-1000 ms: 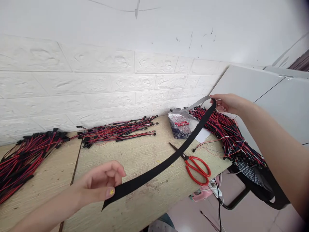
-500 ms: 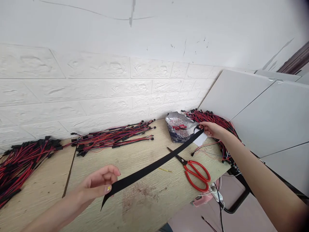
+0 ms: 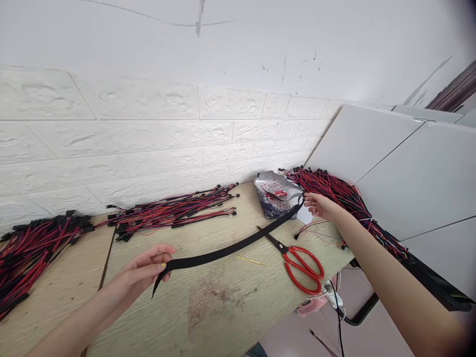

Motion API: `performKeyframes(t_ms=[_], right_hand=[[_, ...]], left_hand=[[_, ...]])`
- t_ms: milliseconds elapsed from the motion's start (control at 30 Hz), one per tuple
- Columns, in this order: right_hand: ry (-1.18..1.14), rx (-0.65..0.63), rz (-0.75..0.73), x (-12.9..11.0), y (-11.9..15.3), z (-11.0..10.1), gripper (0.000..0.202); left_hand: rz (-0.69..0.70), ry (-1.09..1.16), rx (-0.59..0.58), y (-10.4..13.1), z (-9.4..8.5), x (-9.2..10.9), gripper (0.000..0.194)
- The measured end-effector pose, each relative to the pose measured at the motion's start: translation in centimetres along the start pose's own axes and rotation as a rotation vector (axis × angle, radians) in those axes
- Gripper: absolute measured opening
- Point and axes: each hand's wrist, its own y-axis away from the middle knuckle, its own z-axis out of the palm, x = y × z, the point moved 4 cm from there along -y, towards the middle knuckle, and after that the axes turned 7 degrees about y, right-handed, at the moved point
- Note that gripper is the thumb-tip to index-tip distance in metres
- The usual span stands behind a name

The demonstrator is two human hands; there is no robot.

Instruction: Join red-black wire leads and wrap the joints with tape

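A long black strap (image 3: 226,249), flat like ribbon or tape, sags between my two hands above the table. My left hand (image 3: 148,265) pinches it near one end between thumb and fingers, and a short pointed tail hangs below. At the other end my right hand (image 3: 319,204) grips the strap with closed fingertips, beside an open bag (image 3: 273,208) with a silvery lining and small red pieces inside. Scissors with red handles (image 3: 303,270) lie on the table under and to the right of the strap. A thin yellow strip (image 3: 251,260) rests near their blades.
Bundles of red and black wires with connectors (image 3: 174,210) lie along the wall. Another wire pile (image 3: 40,248) sits at far left, and a further heap (image 3: 330,186) lies behind my right hand. The wooden table (image 3: 156,322) ends at the right, with cables hanging below.
The strap has gone from nearly taut to sagging. My left hand has risen slightly and my right hand has shifted a little left, closer to the bag.
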Motion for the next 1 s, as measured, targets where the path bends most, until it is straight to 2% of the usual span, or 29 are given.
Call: performKeyframes(t_ms=[167, 267, 367, 433, 500, 600, 633, 700, 767, 833, 900, 1000], right_hand=[[0.074, 0.076, 0.001, 0.3, 0.7, 0.3, 0.026], [0.152, 0.187, -0.051, 0.0, 1.4, 0.2, 0.021], [0.250, 0.372, -0.187, -1.2, 3.1, 0.2, 0.014], [0.313, 0.465, -0.324, -2.4, 5.2, 1.0, 0.014], [0.373, 0.458, -0.465, -3.4, 7.9, 2.8, 0.013], [0.483, 0.266, -0.653, -4.0, 12.3, 7.2, 0.012], [0.591, 0.176, -0.778, -4.0, 13.8, 9.0, 0.013], [0.740, 0.120, -0.975, -3.6, 16.3, 12.1, 0.025], [0.859, 0.178, -1.074, -2.6, 17.5, 14.3, 0.031], [0.941, 0.293, -1.093, -1.5, 17.5, 15.4, 0.028], [0.978, 0.404, -1.074, -0.5, 16.8, 15.7, 0.017], [0.958, 0.515, -1.000, 0.7, 15.4, 14.5, 0.009]], left_hand=[[-0.033, 0.028, 0.067, -0.1, -0.4, -0.3, 0.016], [-0.042, 0.077, 0.080, 0.0, -0.5, -0.3, 0.017], [-0.019, 0.138, 0.062, 0.2, -0.1, -0.1, 0.018], [0.010, 0.166, 0.051, 0.3, 0.4, 0.4, 0.016], [0.065, 0.204, 0.027, 0.4, 1.5, 1.4, 0.016], [0.176, 0.281, -0.052, 0.2, 4.0, 3.7, 0.018], [0.208, 0.304, -0.088, 0.1, 5.0, 4.5, 0.018], [0.257, 0.340, -0.171, -0.2, 7.2, 6.1, 0.020], [0.293, 0.354, -0.257, -0.4, 9.3, 7.4, 0.020], [0.327, 0.357, -0.331, -0.3, 11.0, 8.4, 0.019], [0.367, 0.366, -0.374, 0.0, 12.2, 9.3, 0.020], [0.420, 0.371, -0.385, 0.4, 12.8, 10.3, 0.021]])
